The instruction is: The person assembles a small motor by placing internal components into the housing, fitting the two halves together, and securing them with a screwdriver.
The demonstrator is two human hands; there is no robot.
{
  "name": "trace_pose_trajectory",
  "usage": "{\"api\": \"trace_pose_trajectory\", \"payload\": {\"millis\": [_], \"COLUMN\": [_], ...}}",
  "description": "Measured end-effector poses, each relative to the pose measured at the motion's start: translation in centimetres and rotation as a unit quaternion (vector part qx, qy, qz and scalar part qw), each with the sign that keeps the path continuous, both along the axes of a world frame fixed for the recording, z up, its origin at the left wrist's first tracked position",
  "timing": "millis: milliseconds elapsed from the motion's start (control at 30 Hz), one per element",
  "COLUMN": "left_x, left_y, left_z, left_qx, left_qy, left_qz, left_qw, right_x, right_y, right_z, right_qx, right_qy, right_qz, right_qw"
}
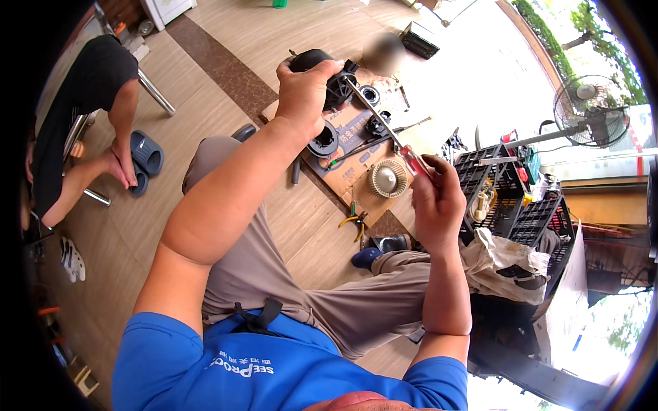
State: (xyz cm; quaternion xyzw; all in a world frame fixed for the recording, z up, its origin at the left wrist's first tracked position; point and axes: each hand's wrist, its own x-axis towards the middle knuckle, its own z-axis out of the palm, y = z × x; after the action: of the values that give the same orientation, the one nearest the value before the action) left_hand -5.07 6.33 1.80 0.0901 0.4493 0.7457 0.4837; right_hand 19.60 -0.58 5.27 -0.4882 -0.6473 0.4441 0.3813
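My left hand [301, 96] is raised and wrapped round a black plastic motor housing [338, 93]. A screwdriver [414, 162] with a red handle is gripped in my right hand [439, 209]. Its long metal shaft slants up to the left, and the tip reaches the housing; whether it sits in a screw is too small to tell. Below them lies a flat sheet of cardboard [356, 183]. On it are a pale finned blower wheel [388, 179], a black round ring-shaped part [325, 141], a smaller black ring [369, 94] and a black part [378, 123].
Yellow-handled pliers [355, 220] lie at the cardboard's near edge. Black plastic crates [500, 171] with tools and a cloth [507, 264] stand at the right, near a standing fan [591, 109]. Another person's bare leg [89, 171] and grey slippers [147, 152] are at the left.
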Motion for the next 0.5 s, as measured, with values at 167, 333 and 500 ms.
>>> {"api": "trace_pose_trajectory", "payload": {"millis": [167,333,500], "left_x": [-0.5,-0.1,-0.5], "left_y": [0.2,0.2,0.1], "left_z": [-0.7,0.0,-0.3], "left_qx": [0.02,0.0,0.003], "left_qy": [0.0,0.008,-0.002], "left_qz": [-0.025,0.032,-0.005], "left_qw": [0.999,0.999,1.0], "right_x": [-0.9,-0.8,-0.9], "right_y": [-0.6,-0.5,-0.5], "right_z": [1.0,0.5,0.2], "right_qx": [0.341,0.01,-0.135], "right_qy": [-0.203,0.004,0.147], "right_qz": [0.058,0.017,0.039], "right_qw": [0.916,1.0,0.979]}}
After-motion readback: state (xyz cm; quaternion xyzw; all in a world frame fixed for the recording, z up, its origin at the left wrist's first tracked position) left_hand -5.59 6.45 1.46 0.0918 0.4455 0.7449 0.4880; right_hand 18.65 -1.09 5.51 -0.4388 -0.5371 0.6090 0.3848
